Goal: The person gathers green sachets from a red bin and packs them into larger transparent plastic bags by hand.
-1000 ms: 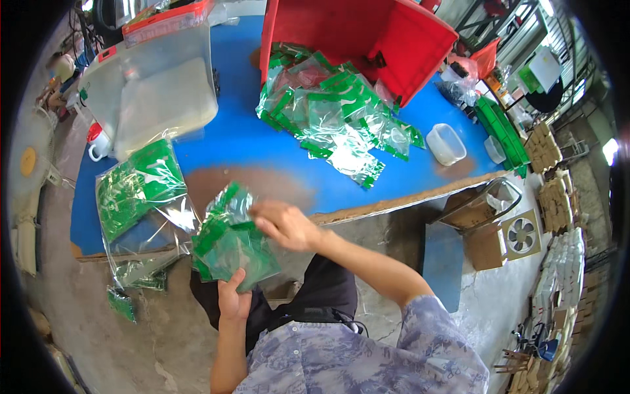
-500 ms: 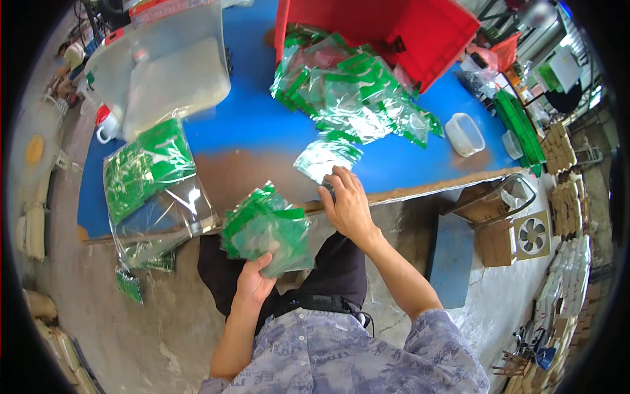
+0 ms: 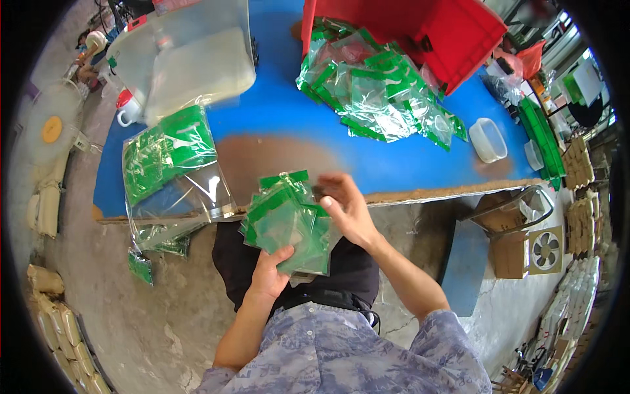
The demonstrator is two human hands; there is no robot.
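Left hand: clamped from below on a stack of green-topped clear bags, thumb over the lower edge. Stack is held over the lap, just off the near edge of the bench.

Right hand: fingers spread, touching the stack's right side at 3 o'clock; whether it grips cannot be told.

At 10 o'clock from the stack: a large clear sack holding green bags, draped over the bench edge. At 1 o'clock: a loose pile of bags spilling from a tipped red bin. At 11 o'clock: a clear plastic tub. At 2 o'clock: a small white container.
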